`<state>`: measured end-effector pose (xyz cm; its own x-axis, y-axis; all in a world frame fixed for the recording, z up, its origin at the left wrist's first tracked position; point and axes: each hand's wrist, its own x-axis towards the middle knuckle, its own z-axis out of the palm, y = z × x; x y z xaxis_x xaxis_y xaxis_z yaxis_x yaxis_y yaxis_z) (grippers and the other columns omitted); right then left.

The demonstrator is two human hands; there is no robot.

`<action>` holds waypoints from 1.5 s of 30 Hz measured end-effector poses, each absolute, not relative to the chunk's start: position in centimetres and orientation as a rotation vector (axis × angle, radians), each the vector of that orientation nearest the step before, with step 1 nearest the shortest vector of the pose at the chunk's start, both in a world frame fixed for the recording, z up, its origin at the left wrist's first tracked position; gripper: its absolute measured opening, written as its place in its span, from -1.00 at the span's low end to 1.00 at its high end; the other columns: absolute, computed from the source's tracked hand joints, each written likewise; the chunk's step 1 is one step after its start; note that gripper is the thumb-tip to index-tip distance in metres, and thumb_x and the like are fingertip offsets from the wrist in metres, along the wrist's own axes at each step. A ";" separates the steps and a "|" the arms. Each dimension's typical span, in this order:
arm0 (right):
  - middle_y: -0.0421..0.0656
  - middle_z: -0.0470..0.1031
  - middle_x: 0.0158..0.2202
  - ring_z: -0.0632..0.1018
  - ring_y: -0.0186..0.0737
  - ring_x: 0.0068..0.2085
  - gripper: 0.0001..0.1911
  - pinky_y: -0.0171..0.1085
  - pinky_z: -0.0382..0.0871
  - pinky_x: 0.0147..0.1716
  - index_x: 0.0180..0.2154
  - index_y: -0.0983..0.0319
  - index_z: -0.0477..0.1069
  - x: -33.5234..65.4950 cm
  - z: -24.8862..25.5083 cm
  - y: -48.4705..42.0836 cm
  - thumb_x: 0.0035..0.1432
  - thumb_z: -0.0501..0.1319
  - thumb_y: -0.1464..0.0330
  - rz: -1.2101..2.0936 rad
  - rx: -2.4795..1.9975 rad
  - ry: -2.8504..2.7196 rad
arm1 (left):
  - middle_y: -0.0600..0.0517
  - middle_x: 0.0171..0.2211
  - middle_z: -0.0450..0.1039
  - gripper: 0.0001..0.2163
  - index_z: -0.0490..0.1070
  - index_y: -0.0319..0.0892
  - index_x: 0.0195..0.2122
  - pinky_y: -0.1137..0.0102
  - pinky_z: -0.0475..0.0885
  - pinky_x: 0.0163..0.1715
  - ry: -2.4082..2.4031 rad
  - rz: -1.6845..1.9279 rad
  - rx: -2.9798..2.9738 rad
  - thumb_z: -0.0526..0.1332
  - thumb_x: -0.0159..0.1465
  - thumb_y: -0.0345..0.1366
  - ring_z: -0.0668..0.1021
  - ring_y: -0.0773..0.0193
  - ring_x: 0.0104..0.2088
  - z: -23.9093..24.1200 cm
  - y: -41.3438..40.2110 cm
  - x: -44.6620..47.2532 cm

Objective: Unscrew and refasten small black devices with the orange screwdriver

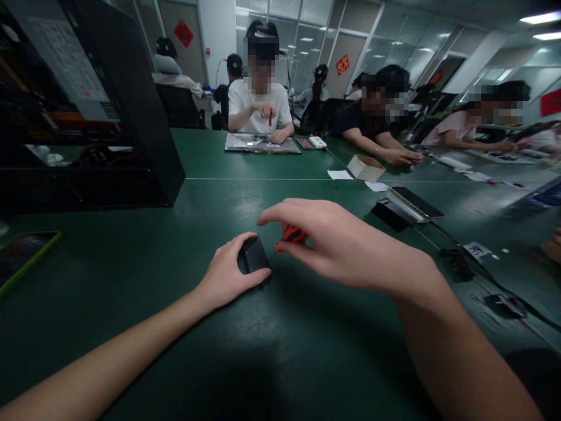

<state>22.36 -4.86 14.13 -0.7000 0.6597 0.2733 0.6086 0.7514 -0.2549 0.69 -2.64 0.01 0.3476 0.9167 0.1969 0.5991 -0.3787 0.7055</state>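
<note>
Red-and-black screwdriver [294, 235] at black block [256, 255], mid-worktop [245, 362].
From my remote seat: left hand [230, 272] half-curled, thumb and fingers holding the block down; right hand [337, 245] loosely closed around the screwdriver handle, index finger extended. Whether the tip touches the block, I can't tell.

An office-like workshop: beyond the fingers [287, 212], a person [239, 108] holds a red screwdriver [270, 118] over a panel [236, 144] on the green counter [219, 202], before glass partitions [405, 41].
</note>
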 end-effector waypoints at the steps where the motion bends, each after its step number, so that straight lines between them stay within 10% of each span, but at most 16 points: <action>1: -0.08 0.55 -0.01 0.54 -0.16 -0.02 -0.63 -0.25 0.34 -0.07 0.07 0.22 0.40 22.3 14.2 -5.0 0.24 0.16 0.55 0.232 -0.954 -2.617 | -0.13 0.18 0.44 -0.35 0.27 -0.07 0.22 -0.02 0.36 0.18 1.309 0.803 2.095 0.40 0.14 -0.04 0.50 -0.14 0.16 -0.1 -2.6 0.7; 8: -0.04 0.60 -0.18 0.60 -0.04 -0.21 -0.71 -0.21 0.31 -0.30 0.05 0.23 0.38 21.5 13.8 -5.1 0.35 0.19 0.26 -0.089 -1.362 -2.529 | -0.14 0.14 0.47 -0.34 0.27 -0.08 0.24 -0.05 0.37 0.16 1.334 0.783 2.106 0.39 0.15 -0.04 0.51 -0.16 0.13 -0.2 -2.5 0.6; 16: -0.07 0.54 0.02 0.55 -0.13 -0.02 -0.57 -0.24 0.36 -0.12 0.15 0.21 0.35 22.4 14.2 -5.4 0.26 0.17 0.52 0.205 -1.012 -2.639 | -0.15 0.17 0.44 -0.34 0.26 -0.09 0.23 -0.03 0.36 0.18 1.312 0.783 2.093 0.39 0.14 -0.04 0.49 -0.15 0.16 -0.1 -2.6 0.6; 36: -0.07 0.62 -0.23 0.62 -0.03 -0.26 -0.69 -0.20 0.36 -0.33 0.05 0.20 0.42 22.2 13.1 -4.5 0.33 0.22 0.24 -0.080 -1.269 -2.523 | -0.12 0.18 0.43 -0.31 0.25 -0.08 0.25 0.02 0.34 0.18 1.311 0.798 2.094 0.42 0.13 -0.04 0.47 -0.10 0.16 -0.4 -2.9 0.5; 45: -0.09 0.59 -0.07 0.60 -0.15 -0.13 -0.56 -0.25 0.38 -0.14 0.14 0.24 0.39 22.8 13.5 -4.3 0.21 0.23 0.50 0.155 -0.988 -2.558 | -0.14 0.18 0.43 -0.31 0.25 -0.09 0.25 0.00 0.34 0.19 1.331 0.771 2.086 0.41 0.13 -0.05 0.48 -0.12 0.16 0.0 -2.9 0.7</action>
